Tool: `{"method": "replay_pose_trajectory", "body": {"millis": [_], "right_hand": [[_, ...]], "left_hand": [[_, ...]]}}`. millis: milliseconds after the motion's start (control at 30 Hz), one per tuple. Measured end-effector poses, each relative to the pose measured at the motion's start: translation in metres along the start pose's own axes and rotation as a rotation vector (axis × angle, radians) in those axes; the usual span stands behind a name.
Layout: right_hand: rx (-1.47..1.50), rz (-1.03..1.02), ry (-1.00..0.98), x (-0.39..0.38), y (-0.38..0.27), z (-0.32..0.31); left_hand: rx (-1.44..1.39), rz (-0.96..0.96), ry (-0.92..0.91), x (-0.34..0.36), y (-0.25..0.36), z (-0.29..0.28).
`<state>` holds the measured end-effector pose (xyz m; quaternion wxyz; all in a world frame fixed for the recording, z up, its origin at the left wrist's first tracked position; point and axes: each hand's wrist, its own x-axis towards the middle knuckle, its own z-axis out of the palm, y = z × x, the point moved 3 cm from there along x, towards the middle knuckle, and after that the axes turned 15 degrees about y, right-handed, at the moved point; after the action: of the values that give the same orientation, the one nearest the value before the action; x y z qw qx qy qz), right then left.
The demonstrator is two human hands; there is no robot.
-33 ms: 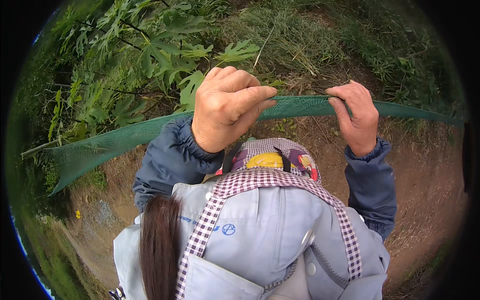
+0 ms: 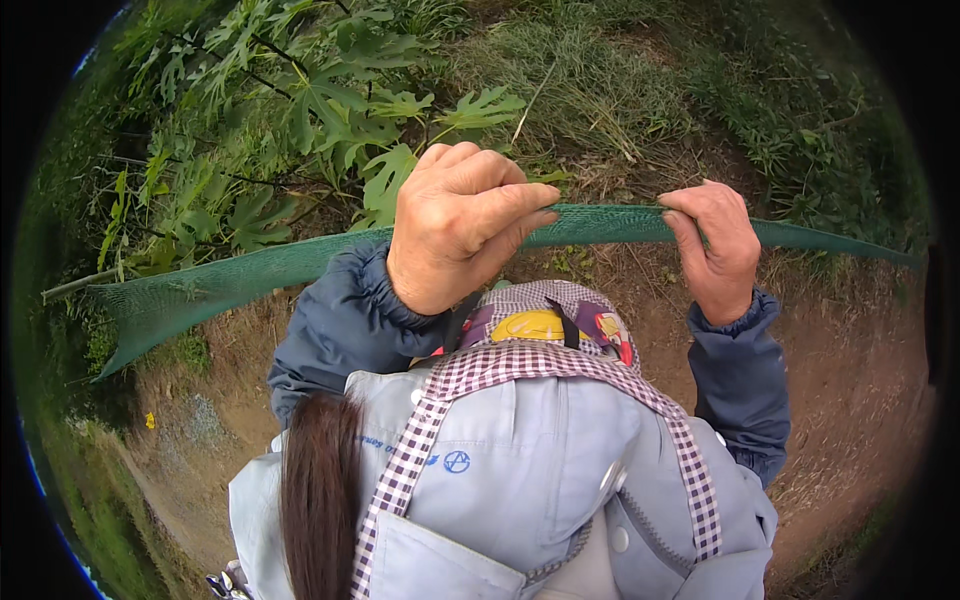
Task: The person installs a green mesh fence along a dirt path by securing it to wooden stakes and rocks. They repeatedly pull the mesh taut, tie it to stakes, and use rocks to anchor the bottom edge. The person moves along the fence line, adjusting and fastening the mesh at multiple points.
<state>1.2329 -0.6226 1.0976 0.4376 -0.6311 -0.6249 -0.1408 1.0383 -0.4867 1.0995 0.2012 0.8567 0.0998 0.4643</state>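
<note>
A long strip of green mesh netting (image 2: 610, 224) stretches across the view in front of my body. Its upper edge is pinched between the thumb and forefinger of my left hand (image 2: 455, 225), whose other fingers are curled in. Farther right, my right hand (image 2: 716, 240) grips the same edge between thumb and fingertips. Between the two hands the netting runs nearly level and taut. Toward the left it widens and hangs down to a loose corner.
A leafy fig plant (image 2: 330, 110) grows close behind the netting on the left. A thin stick (image 2: 80, 284) shows by the net's left end. Grass (image 2: 590, 90) lies beyond, with bare soil (image 2: 840, 340) on the near side. A small yellow thing (image 2: 151, 420) is on the ground at left.
Both hands and the netting between them appear slightly lower in the picture. The grip of each hand looks the same.
</note>
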Motion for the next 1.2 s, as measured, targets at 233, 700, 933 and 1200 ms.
{"method": "replay_pose_trajectory", "body": {"millis": [233, 700, 933, 1200], "right_hand": [[0.131, -0.051, 0.203, 0.03, 0.007, -0.024], [0.261, -0.015, -0.328, -0.012, 0.067, 0.012], [0.197, -0.081, -0.301, -0.025, 0.089, 0.04], [0.428, 0.037, -0.248, -0.043, 0.039, 0.073]], "left_hand": [[0.232, -0.026, 0.208, 0.003, 0.021, -0.005], [0.595, -0.201, 0.632, -0.048, 0.074, 0.017], [0.71, -0.64, 0.55, -0.179, 0.091, 0.033], [0.553, -1.616, 0.374, -0.347, 0.175, 0.061]]}}
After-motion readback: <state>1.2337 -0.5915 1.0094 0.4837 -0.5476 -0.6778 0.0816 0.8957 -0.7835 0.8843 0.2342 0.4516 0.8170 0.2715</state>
